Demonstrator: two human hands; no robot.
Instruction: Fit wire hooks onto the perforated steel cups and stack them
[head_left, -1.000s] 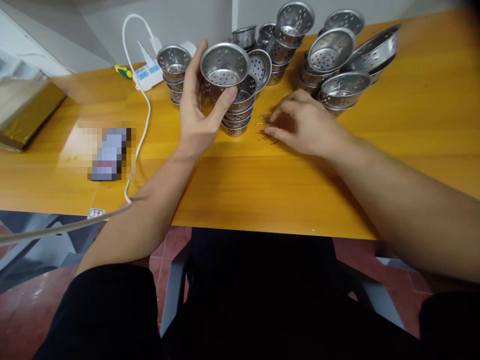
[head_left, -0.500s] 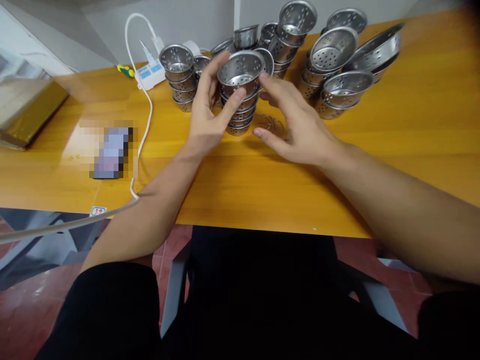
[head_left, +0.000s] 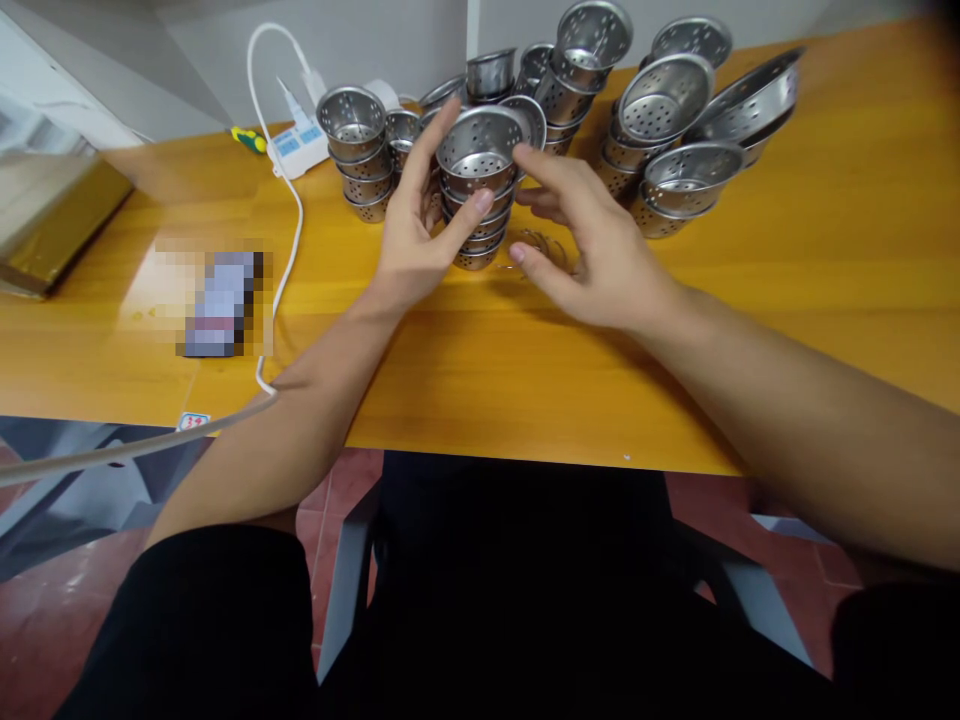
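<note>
My left hand (head_left: 416,235) is closed on a perforated steel cup (head_left: 480,150) and holds it just above a stack of the same cups (head_left: 474,240). My right hand (head_left: 600,260) is beside the cup on the right. Its index finger touches the rim, the middle fingers are curled and the thumb points left. A thin curved wire (head_left: 536,245) shows between thumb and fingers, apparently held. I cannot tell whether other wires lie on the wooden table (head_left: 487,380) under it.
More cup stacks stand at the back: one left (head_left: 352,150), several behind and right (head_left: 660,130), plus a wide steel bowl (head_left: 750,95). A white power strip (head_left: 300,150) and its cable (head_left: 289,250), a screwdriver (head_left: 247,140), a phone (head_left: 221,305) and a gold box (head_left: 52,225) are on the left.
My right hand left the wires on the table and rose to the cup's rim. My left hand shifted the cup slightly right, over the stack.
</note>
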